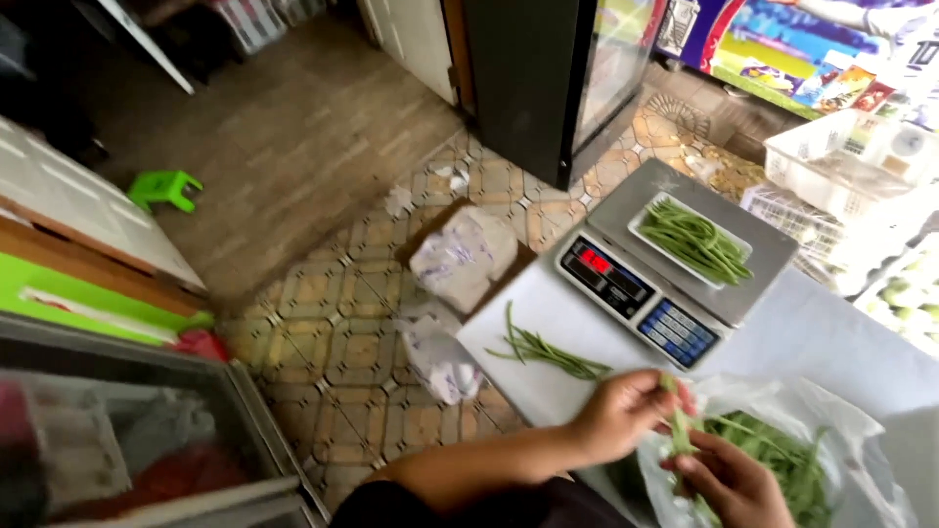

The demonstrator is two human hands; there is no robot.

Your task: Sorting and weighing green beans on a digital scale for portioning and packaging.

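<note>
Near the bottom edge of the head view, a green bean (pixel 678 425) is held between both hands over an open clear plastic bag (pixel 861 430). The left hand (pixel 616 416) is closed around the upper part of the bean, its fingers (pixel 653 389) curled tight on it. The right hand (pixel 729 479) is pinched on the lower part, directly above the pile of beans (pixel 787 464) lying in the bag. Whether the bean is being bent or only held straight cannot be told, since this part is blurred.

Just left of the hands, a small bunch of loose beans (pixel 543 350) is spread on the white surface (pixel 548 386), close to its near-left corner. Beyond them a digital scale (pixel 675 254) is set, with a white tray (pixel 641 217) of beans on its steel platform. On the tiled floor (pixel 333 323) below the surface, two filled white bags (pixel 460 259) are seen, and a green stool (pixel 164 188) further off.

A risk is judged for the loose bunch: it lies near the corner, so a sweep of the left forearm could push it off onto the floor. The bag's soft rim could also fold inward, so that a released bean might land outside it.
</note>
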